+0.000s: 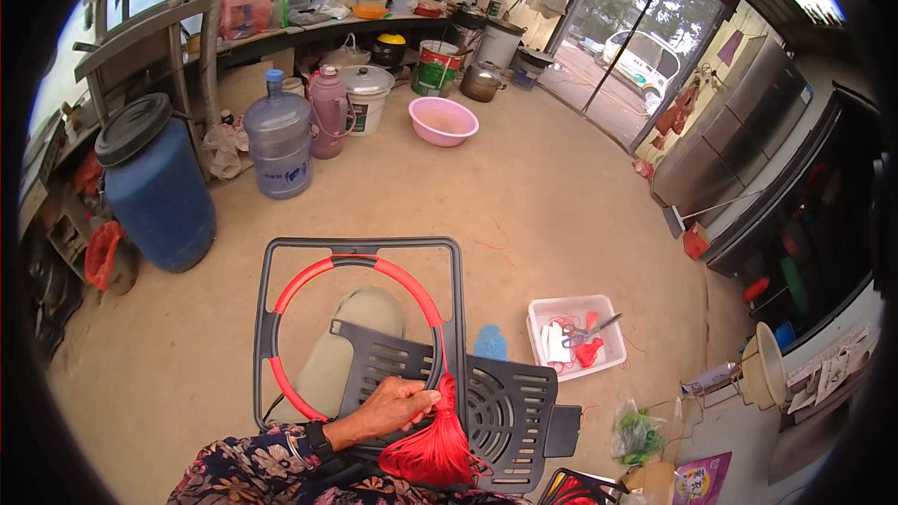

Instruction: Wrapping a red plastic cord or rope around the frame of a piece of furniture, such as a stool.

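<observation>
Ring, seemingly light and stiff, lies over the far left corner of the slatted seat, my left fingers gripping its bare black stretch, surer than the soft, perhaps slippery red cord.

Lower centre: 1 hoop, within the outline of 1 frame; 1 strand bundle at the hoop's lower right. Right of centre: 1 tray on the floor, scissors inside. Upper centre: 1 basin. Upper left: 1 water bottle between 1 barrel, left, and 1 thermos, right.
</observation>
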Demonstrator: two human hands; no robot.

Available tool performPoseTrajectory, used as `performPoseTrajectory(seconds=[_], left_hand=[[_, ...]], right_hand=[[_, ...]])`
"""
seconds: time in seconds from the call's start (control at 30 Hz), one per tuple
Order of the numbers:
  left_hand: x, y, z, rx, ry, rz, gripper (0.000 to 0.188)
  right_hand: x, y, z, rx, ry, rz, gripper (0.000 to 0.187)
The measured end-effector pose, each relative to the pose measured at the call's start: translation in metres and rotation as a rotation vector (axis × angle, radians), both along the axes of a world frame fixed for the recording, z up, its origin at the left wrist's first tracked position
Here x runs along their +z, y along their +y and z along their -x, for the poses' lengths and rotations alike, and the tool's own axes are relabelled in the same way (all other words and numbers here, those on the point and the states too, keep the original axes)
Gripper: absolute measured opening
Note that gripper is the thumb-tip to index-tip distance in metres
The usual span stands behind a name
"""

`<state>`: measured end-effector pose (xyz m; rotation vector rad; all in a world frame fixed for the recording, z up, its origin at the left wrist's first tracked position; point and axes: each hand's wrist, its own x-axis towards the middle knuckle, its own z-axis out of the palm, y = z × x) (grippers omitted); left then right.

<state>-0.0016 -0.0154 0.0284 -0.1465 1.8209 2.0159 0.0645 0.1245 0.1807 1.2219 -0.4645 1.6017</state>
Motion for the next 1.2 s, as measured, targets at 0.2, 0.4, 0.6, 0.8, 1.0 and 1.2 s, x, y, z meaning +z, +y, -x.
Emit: performPoseTrajectory(seconds=[0.2,0.4,0.6,0.8,1.0,1.2], left_hand=[[-0.004,-0.003,-0.003,0.000,0.007,-0.003,0.037],[0.002,0.002,0.000,0.018,0.025,-0.039,0.039],[-0.004,0.004,0.001,0.002,0.065,-0.035,0.039],[-0.003,-0.001,0.001,0.002,0.056,0.004,0.038],[-0.002,0.000,0.002,-0.011,0.059,0.008,0.040],[0.002,-0.002,-0.001,0.036,-0.027,-0.014,0.036]], right_hand=[[0.006,0.004,0.029,0.075,0.149,-0.486,0.003],[0.018,-0.013,0.053,0.153,0.286,-0.486,0.013],[0.042,0.022,0.052,0.756,0.105,-0.599,0.014],[0.055,0.039,0.042,1.309,-0.009,-0.761,0.015],[0.024,0.006,0.029,1.348,-0.168,-0.622,0.022],[0.006,-0.020,0.023,1.365,-0.285,-0.418,0.024]])
